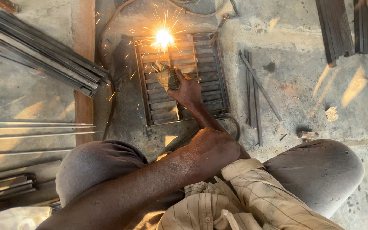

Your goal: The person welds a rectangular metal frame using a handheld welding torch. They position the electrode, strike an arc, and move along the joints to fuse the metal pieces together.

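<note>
**K:** Hands status?

**R:** Right hand (187, 90) is fisted around a welding electrode holder (166, 76), wrapped in worn, dull tape or cloth. Tip points to 12 o'clock. Left hand (211, 150) sits back at 6 o'clock from the right, clamped over the right forearm just above the wrist; it grips nothing else.

**K:** Workpiece?

**R:** Steel louvre grille (182, 79), rectangular frame with flat horizontal slats, lying flat on the floor directly under the right hand. Arc (164, 37) burns at the grille's top edge, 12 o'clock from the holder, close to it. Sparks spray mostly toward 9 o'clock.

**K:** Surroundings?

**R:** Concrete floor (303, 55), rough, stained, dusty. At 3 o'clock from the grille: a few loose flat steel strips (254, 100), two parallel, one laid diagonally across them. At 9–10 o'clock: a bundle of long dark bars (39, 49) resting over a wooden plank (84, 64). More dark bar stock (335, 27) at 1–2 o'clock. Cable (120, 12) loops around the grille's top. Thin bright rods (35, 130) at 8 o'clock. Grey-trousered knees frame the bottom, one on each side of the arms; striped pale shirt (235, 200) between them.
</note>
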Available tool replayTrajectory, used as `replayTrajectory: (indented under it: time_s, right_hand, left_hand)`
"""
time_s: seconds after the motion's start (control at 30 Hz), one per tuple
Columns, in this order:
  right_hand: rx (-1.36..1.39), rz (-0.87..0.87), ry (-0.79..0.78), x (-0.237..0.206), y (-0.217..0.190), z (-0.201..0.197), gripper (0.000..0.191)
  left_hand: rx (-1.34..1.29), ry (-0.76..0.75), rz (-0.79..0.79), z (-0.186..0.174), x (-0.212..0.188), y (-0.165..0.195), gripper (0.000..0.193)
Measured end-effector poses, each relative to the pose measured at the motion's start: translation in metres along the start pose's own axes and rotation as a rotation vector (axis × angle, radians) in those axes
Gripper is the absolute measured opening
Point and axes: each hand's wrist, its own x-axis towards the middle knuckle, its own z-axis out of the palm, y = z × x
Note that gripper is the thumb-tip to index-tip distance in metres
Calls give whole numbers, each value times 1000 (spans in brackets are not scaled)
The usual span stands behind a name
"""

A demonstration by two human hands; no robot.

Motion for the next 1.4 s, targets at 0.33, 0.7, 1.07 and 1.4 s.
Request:
replayTrajectory:
  time_s: [0.33,0.7,1.07,1.4]
  right_hand:
    - [72,62,112,1,26,-13,85]
    - [90,105,149,4,48,-24,83]
    - [39,182,107,14,75,-13,86]
    - [-8,238,-14,13,79,-12,87]
  left_hand:
    - [-43,-28,-34,-1,-1,1,6]
    - [-1,-186,-102,-6,3,3,10]
    - [42,-190,-91,-10,3,4,11]
    - [55,-161,-92,-6,4,3,12]
